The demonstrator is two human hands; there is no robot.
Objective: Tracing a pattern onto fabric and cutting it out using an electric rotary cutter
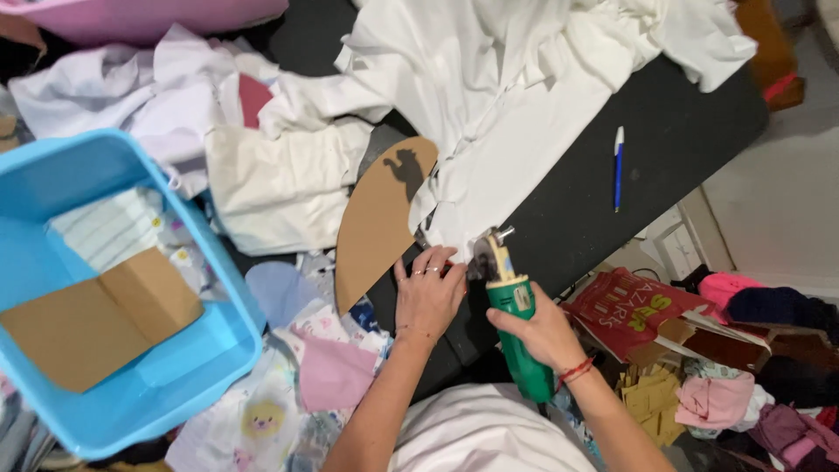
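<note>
My right hand (546, 330) grips the green handle of an electric rotary fabric cutter (511, 297), whose round blade sits at the near edge of a pile of white fabric (516, 105) on the black table (699, 140). My left hand (426, 293) lies flat, fingers spread, pressing down on the fabric edge just left of the blade. A brown cardboard pattern piece (376, 218) with a curved side lies directly left of my left hand, partly under the white fabric.
A blue plastic bin (114, 411) at left holds folded cardboard and striped cloth. A blue-and-white pen (618, 166) lies on the table at right. Cream and white cloths lie at the back left; printed and pink scraps, a red bag (625, 306) and coloured clothing crowd below.
</note>
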